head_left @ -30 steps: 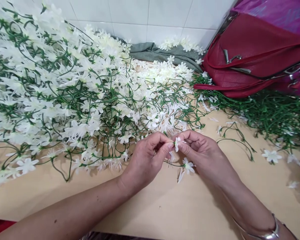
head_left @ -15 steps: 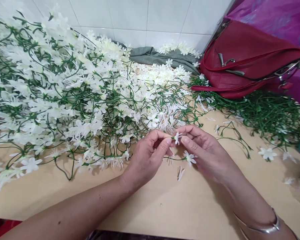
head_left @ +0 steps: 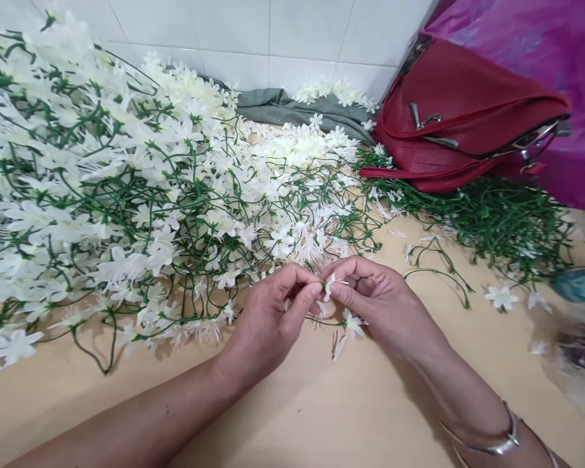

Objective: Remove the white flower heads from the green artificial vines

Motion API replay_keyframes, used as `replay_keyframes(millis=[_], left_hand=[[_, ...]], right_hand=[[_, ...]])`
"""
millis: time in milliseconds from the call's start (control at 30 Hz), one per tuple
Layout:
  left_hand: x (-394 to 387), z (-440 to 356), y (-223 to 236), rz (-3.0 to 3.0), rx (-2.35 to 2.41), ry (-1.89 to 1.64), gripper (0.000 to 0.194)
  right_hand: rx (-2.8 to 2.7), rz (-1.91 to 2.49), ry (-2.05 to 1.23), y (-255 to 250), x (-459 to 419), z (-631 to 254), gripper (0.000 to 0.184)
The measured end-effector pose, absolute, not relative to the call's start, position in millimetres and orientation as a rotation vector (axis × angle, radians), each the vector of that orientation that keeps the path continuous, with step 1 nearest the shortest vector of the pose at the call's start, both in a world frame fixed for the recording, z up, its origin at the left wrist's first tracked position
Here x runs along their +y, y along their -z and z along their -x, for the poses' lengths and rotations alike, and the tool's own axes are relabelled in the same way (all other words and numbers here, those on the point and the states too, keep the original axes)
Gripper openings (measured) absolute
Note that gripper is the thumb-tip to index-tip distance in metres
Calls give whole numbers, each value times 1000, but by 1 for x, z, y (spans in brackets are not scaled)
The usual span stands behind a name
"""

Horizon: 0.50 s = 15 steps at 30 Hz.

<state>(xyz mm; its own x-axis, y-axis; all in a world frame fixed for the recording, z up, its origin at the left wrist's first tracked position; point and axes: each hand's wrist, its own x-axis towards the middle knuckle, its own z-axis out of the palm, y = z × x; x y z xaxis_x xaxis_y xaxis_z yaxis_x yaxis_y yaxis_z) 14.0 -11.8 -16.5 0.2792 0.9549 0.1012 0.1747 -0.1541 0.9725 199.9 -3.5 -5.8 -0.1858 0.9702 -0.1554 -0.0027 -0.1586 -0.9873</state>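
My left hand [head_left: 277, 309] pinches the green stem tip just below a small white artificial flower [head_left: 330, 285]. Thumb and forefinger of my right hand [head_left: 373, 296] close on the same flower's petals from the right, so both hands meet at it. Below them, another white flower on a green stem [head_left: 353, 323] hangs beside my right hand. A few loose white stamens [head_left: 338, 344] lie on the table under the hands. To the left, a big heap of white artificial flowers on green stems [head_left: 141, 195] reaches up to my left hand.
A red handbag [head_left: 468, 117] stands at the back right before a purple bag [head_left: 521, 39]. Bare green stems [head_left: 507, 221] are piled below it. A single white flower [head_left: 501, 298] lies on the table [head_left: 292, 429]. Grey-green cloth [head_left: 297, 110] runs along the tiled wall.
My right fingers, slightly apart from the flower before, now touch its petals. The whole view has shifted, so everything appears a little farther left.
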Motion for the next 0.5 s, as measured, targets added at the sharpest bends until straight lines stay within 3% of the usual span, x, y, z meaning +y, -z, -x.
replay_keyframes(millis=[233, 367, 500], left_hand=[[-17, -17, 14, -1499, 1007, -1032, 17], [-19, -8, -22, -1525, 1021, -1271, 12], [-12, 26, -64, -1762, 1366, -1862, 42]], right_hand=[[-1269, 1205, -1432, 4, -5, -202, 27], [-1243, 1268, -920, -2, -1, -219, 19], [-1353, 1455, -424, 3, 8, -237, 10]])
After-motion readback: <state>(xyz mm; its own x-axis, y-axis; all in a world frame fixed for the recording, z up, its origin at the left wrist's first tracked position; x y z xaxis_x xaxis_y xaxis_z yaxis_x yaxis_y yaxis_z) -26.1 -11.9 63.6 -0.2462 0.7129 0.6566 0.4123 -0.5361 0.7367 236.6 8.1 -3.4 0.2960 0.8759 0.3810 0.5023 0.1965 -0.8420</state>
